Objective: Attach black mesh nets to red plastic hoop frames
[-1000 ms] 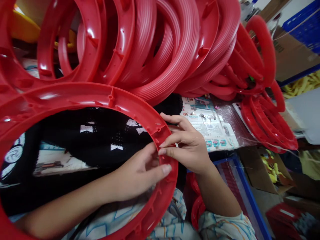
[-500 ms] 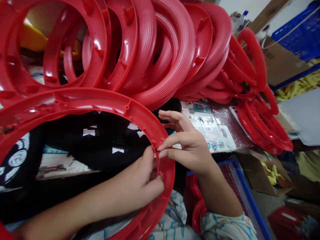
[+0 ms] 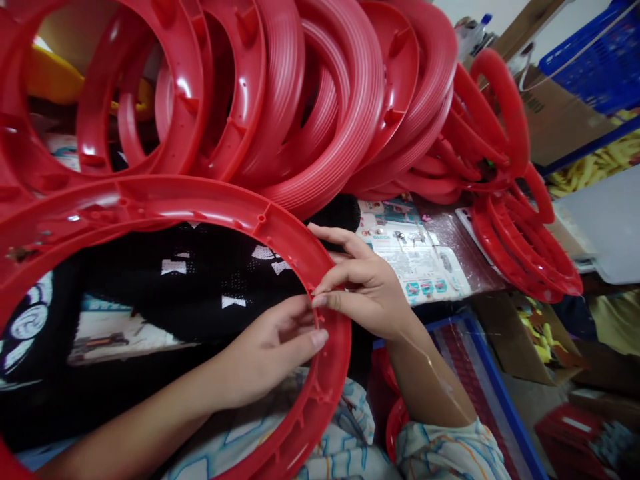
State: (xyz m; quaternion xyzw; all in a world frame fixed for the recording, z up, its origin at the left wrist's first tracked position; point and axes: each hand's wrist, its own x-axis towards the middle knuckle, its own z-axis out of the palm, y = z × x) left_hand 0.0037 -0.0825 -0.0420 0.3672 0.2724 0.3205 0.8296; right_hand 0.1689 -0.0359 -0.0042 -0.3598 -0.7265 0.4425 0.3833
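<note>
A large red plastic ring (image 3: 210,207) lies across my lap with its ribbed inner side up. My left hand (image 3: 273,350) reaches through the ring's opening and grips its right rim, thumb lying along the inner edge. My right hand (image 3: 367,287) sits on the outside of the same rim, its fingertips pinched together at a small notch on the rim; whether a small part is between them cannot be told. The two hands nearly touch at that spot.
Many more red rings (image 3: 320,100) lean in a stack behind, with another heap of red rings (image 3: 520,233) at the right. Printed packaging cards (image 3: 415,257) lie on the table. A black patterned cloth (image 3: 200,280) shows through the ring. A blue crate edge (image 3: 480,353) is at lower right.
My left thumb has slid from pressing on the rim back to lying along its inner edge. My right fingertips stayed pinched at the rim. The view shifted slightly.
</note>
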